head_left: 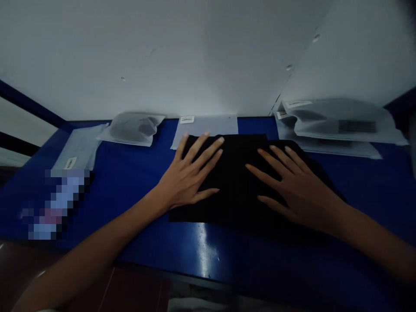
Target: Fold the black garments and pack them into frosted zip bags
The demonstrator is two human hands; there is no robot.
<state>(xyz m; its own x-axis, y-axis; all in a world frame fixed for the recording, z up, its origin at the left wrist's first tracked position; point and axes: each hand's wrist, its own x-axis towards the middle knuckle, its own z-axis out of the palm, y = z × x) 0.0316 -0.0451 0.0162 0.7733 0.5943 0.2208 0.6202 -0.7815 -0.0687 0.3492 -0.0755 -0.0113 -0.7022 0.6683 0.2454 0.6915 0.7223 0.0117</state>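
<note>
Working at a blue tabletop (pixel 260 255), the left hand (pixel 188 173) and right hand (pixel 299 190) press flat on a black cloth (pixel 237 182) at mid-table, fingers spread, nothing pinched. The cloth partly overlaps a flat translucent bag (pixel 208 125). Stacked translucent bags (pixel 341 123) sit back right; a filled bag (pixel 131 129) and a flat bag (pixel 78 147) sit back left, near a pixelated object (pixel 55 203). Small white label (pixel 186 119) on the overlapped bag.

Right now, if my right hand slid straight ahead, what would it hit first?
Your right hand, past the black cloth, would probably meet the flat frosted bag; depth is unclear.
</note>
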